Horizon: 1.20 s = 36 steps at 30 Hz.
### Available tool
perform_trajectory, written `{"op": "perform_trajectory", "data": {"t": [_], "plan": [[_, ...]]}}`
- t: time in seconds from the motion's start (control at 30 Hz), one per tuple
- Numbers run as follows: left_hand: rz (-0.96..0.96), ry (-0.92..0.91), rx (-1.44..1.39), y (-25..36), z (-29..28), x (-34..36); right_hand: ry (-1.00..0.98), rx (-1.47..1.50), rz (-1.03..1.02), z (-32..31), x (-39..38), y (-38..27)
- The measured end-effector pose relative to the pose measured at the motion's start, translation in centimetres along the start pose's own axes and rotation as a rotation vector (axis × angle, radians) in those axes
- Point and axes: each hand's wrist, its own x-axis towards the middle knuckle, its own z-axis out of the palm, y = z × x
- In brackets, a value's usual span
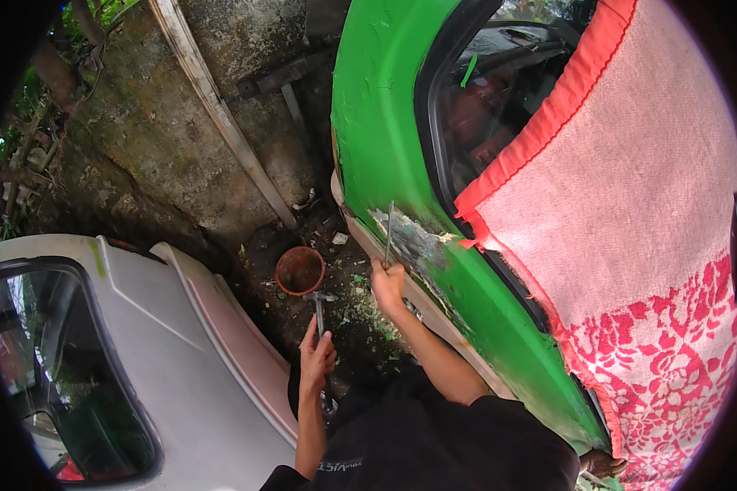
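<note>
My left hand (316,357) is closed round the handle of a hammer (320,315), its metal head pointing away from me over the ground. In my closed right hand (387,286) is a thin metal rod, perhaps a chisel (390,225). The rod's far end lies against or just over a damaged patch (422,243) on the green car body (382,123). There the paint is gone, showing rough grey metal and pale flaking edges. Whether the tip touches the metal, I cannot tell.
A pink-and-red patterned towel (630,164) drapes over the green car. On the left stands a pale grey car (147,327). Between the cars, a reddish pot (300,272) sits on littered ground. A long wooden plank (221,114) leans by a stained concrete wall (147,155).
</note>
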Motion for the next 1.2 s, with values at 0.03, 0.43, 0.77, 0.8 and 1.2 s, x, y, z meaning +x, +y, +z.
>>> {"op": "perform_trajectory", "data": {"t": [0.03,0.43,0.77,0.8,1.2], "plan": [[-0.002,-0.002,0.001,0.1,0.0,0.1,0.01,-0.017,0.0,0.2,0.1,-0.7],[0.033,-0.014,0.035,1.2,0.4,0.5,0.048,0.085,0.093,-0.5,-1.5,3.9],[0.03,-0.05,0.033,0.7,0.9,0.8,0.11,-0.054,0.031,-2.3,-1.2,6.7],[0.028,-0.05,0.03,0.6,1.0,1.0,0.118,-0.131,0.02,-2.6,-1.4,6.8],[0.045,-0.04,-0.002,1.3,1.6,1.6,0.09,-0.227,0.007,-1.9,-0.7,5.6]]}}
